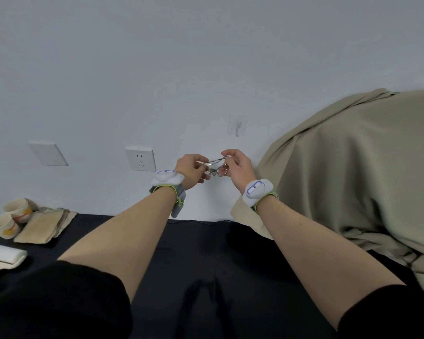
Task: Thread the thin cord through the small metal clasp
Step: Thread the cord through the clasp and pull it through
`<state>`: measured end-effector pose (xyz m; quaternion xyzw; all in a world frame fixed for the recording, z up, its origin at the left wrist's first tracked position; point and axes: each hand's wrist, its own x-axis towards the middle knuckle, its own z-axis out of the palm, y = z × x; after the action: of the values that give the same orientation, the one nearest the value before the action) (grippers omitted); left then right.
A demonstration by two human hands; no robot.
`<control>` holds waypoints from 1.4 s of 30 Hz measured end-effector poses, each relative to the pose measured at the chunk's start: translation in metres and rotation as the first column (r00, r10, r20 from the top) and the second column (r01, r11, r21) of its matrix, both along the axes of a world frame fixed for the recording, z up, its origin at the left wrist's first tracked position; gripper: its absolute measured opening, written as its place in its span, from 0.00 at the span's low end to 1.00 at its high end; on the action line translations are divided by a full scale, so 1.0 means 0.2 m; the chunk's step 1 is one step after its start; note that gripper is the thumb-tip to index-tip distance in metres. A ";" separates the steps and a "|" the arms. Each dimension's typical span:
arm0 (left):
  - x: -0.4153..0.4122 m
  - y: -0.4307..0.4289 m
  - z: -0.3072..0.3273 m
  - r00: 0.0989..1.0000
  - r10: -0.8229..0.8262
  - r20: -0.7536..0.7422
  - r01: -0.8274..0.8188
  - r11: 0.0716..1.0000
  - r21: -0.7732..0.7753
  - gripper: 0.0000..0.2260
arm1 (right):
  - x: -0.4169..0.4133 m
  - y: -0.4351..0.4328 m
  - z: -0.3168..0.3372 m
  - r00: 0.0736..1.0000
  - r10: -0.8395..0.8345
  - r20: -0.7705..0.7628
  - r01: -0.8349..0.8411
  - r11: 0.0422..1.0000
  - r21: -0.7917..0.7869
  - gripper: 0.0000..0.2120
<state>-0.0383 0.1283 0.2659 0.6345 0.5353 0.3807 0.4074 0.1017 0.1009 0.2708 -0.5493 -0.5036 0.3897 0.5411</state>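
Note:
Both hands are raised in front of the pale wall, well above the black table. My left hand (192,170) pinches one end of a thin silvery cord (216,160) that runs across to my right hand (238,167), which pinches the other end. Between the fingertips, just below the cord, hangs a small tangle of metal parts with the clasp (214,171). Whether the cord passes through the clasp is too small to tell. Each wrist wears a white tracker band.
A black cloth covers the table (198,241). Two paper cups (10,216), folded beige cloths (44,223) and a white roller (5,258) lie at the left. A large beige draped fabric (353,179) fills the right. Wall sockets (140,158) sit behind the hands.

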 end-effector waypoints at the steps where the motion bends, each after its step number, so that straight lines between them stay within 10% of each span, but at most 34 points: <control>1: 0.00 0.00 0.00 1.000 0.006 0.014 -0.005 1.000 -0.009 0.08 | 0.00 0.00 0.00 1.000 0.000 0.001 0.000 1.000 0.001 0.12; 17: 0.05 -0.04 0.10 0.970 -0.032 0.240 0.040 0.999 -0.027 0.04 | 0.02 0.01 -0.04 0.945 0.072 0.319 -0.042 0.994 -0.097 0.09; 27: 0.04 -0.05 0.05 0.998 0.024 0.062 -0.027 0.999 0.041 0.05 | 0.03 -0.01 0.02 0.998 0.031 -0.060 -0.035 0.997 -0.067 0.06; 42: 0.07 -0.10 0.11 0.926 -0.013 0.376 0.097 0.974 -0.205 0.06 | 0.03 -0.02 -0.03 0.996 0.071 0.055 -0.066 0.994 -0.091 0.04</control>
<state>-0.0245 0.1083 0.2877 0.5167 0.4688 0.4210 0.5796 0.1071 0.0964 0.2651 -0.5661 -0.5199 0.4141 0.4876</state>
